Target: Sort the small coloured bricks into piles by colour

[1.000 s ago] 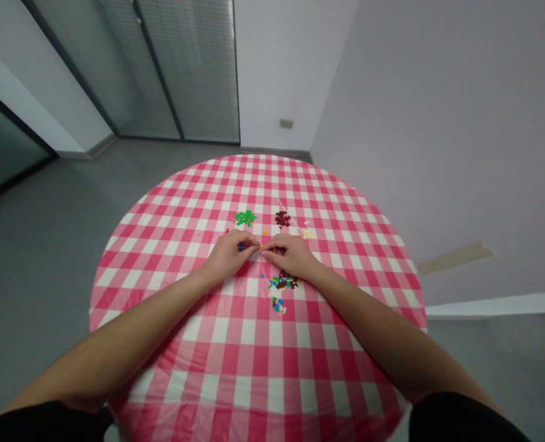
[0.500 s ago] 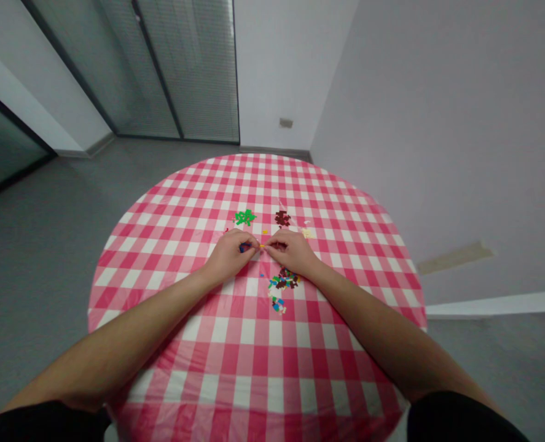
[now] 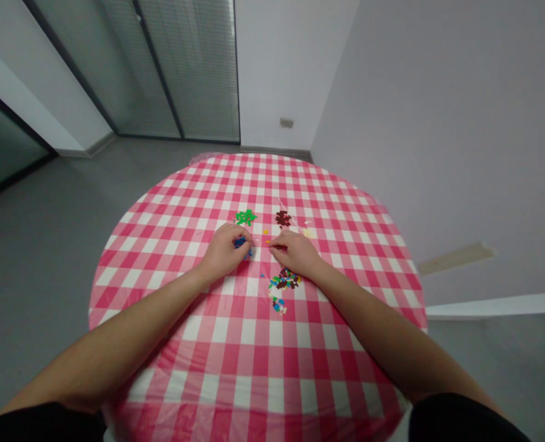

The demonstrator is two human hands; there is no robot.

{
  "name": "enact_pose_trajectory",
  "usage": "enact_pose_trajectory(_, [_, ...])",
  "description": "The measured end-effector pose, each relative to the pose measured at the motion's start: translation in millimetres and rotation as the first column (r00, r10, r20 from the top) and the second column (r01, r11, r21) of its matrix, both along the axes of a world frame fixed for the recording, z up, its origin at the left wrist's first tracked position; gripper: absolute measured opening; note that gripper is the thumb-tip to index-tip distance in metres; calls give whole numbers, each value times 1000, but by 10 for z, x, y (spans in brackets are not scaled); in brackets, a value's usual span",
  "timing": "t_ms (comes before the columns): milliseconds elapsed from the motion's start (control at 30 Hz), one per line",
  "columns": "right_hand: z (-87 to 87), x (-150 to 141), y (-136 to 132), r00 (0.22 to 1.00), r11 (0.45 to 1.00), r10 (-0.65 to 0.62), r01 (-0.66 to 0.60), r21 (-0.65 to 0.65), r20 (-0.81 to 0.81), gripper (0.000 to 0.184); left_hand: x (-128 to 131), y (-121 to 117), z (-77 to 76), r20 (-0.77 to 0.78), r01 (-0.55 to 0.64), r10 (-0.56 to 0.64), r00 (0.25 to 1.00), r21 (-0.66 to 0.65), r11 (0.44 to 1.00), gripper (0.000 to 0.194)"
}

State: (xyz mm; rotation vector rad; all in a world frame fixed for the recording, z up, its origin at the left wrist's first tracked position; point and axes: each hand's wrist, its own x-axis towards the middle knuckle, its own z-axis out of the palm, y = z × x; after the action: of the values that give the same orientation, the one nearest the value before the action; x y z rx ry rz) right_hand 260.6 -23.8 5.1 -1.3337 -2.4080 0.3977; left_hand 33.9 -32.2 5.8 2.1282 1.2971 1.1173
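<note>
Red-and-white checked tablecloth (image 3: 239,362) in our head view; we see flat small-piece heaps split by colour: green heap (image 3: 245,217), dark-brown heap (image 3: 282,218), blue heap (image 3: 241,243). Mixed-colour heap (image 3: 285,280) sits nearer us, not split. Our left hand (image 3: 222,250) curls over the blue, our right hand (image 3: 297,253) narrows beside a small yellow piece (image 3: 268,242); can't tell if either grips anything

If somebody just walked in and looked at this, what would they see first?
Probably the big round table with its pink-and-white checked cloth, filling the middle. Next, the bright green pile and dark brown pile beyond the two hands, and the mixed colorful pieces nearer the person.
</note>
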Motion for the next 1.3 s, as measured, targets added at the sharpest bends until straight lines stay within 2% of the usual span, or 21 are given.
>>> enact_pose_trajectory(167, [22, -32, -10, 997, 1000, -30, 30, 1, 77, 27, 3, 7, 4, -26, -29, 28, 999, -14, 999, 10])
enact_pose_trajectory(267, [26, -50, 7, 995, 999, -46, 47, -2, 90, 28, 2, 0, 29, -48, 10, -10, 999, 12, 1000, 11])
enact_pose_trajectory(467, [25, -63, 19, 990, 998, -66, 65, 12, 123, 29, -56, -22, 73, -180, 197, -180, 967, 81, 977, 15])
enact_pose_trajectory(600, [21, -63, 16, 994, 998, -63, 62, 17, 95, 31, -89, -82, 122, -309, 367, -359, 881, -34, 930, 18])
enact_pose_trajectory(733, [-6, -63, 13, 999, 999, -53, 53, 10, 4, 32, -45, -168, 184, -340, 474, -482, 808, -110, 873, 14])
enact_pose_trajectory(1000, [-4, 5, 54, 987, 999, -38, 36, -14, -154, 24, 30, -183, 143, -369, 516, -521, 770, -121, 848, 15])
enact_pose_trajectory(1133, [136, 172, 41, 988, 990, 90, -103, -101, -127, 21, 36, -164, 111, -411, 511, -503, 761, -100, 854, 15])
enact_pose_trajectory(1300, [320, 357, 3, 972, 935, 218, -233, -266, -82, 20, 16, -138, 127, -455, 500, -473, 754, -68, 863, 16])
